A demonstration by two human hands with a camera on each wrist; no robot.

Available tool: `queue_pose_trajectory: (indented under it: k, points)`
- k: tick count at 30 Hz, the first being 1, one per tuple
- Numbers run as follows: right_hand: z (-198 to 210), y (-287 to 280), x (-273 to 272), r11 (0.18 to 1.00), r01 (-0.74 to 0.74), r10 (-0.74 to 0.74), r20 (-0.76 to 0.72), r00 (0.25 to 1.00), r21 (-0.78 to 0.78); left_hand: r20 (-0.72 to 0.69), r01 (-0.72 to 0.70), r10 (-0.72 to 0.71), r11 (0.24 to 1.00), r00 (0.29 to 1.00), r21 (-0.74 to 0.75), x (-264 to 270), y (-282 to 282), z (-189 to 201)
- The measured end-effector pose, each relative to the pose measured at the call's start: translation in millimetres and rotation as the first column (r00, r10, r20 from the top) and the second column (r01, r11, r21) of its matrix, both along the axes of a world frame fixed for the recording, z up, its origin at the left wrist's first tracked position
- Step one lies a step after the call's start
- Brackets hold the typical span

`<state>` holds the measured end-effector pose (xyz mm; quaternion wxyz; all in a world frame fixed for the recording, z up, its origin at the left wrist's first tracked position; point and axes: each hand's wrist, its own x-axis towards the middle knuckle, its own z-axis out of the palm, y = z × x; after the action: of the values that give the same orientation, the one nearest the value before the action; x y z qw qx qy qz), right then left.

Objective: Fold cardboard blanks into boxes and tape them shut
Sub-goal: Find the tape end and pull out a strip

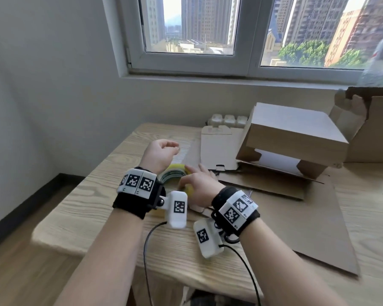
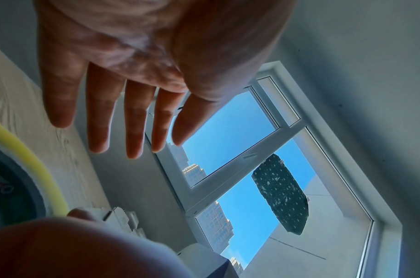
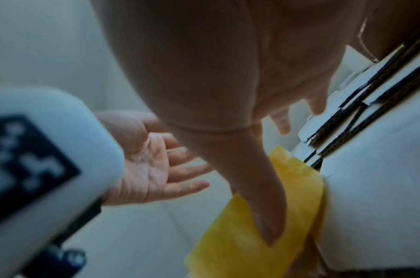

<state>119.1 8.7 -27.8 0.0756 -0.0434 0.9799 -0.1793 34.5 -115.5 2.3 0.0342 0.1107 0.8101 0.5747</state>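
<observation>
My right hand (image 1: 196, 184) grips the tape roll (image 1: 175, 173) — light, stiff, best held by its rim; left hand (image 1: 161, 154) open.

- Table (image 1: 102, 208): light wood-grain surface, matt, grain lines clearly visible.
- Tape roll (image 1: 177, 175): translucent yellow plastic film, glossy; darker grey-green inner core.
- Folded box (image 1: 296, 133): brown corrugated cardboard, matt, smooth outer face.
- Flat blanks (image 1: 307, 228): same brown cardboard, matt; fluted corrugation shows along cut edges in the right wrist view (image 3: 361, 120).
- Wrist bands (image 1: 137, 202): black cloth, soft, matt.
- Marker blocks (image 1: 178, 208): white plastic, smooth, slight sheen, printed black-and-white patterns.
- Cables (image 1: 146, 244): black, smooth sheath.
- Window frame (image 1: 245, 36): white, smooth, semi-gloss; panes clear glass.
- Wall (image 1: 42, 74): white, matt.
</observation>
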Motion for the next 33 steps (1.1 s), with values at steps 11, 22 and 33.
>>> queue_pose_trajectory:
  k: [11, 22, 33]
  points:
    - [-1.0, 79.3, 5.5, 0.268, 0.114, -0.21, 0.057, 0.976, -0.957, -0.033, 0.213, -0.21, 0.963, 0.977, 0.167, -9.4, 45.9, -8.1]
    - [-2.5, 93.4, 11.0, 0.152, 0.235, -0.429, 0.15, 0.891, -0.96, 0.21, 0.172, -0.282, 0.889, 0.936, 0.425, -11.3, 90.1, -32.1]
    - [1.4, 90.8, 16.0, 0.073, 0.03, -0.491, -0.01, 0.871, -0.997, 0.192, 0.157, -0.268, 0.877, 0.944, 0.455, -5.5, 85.9, -42.3]
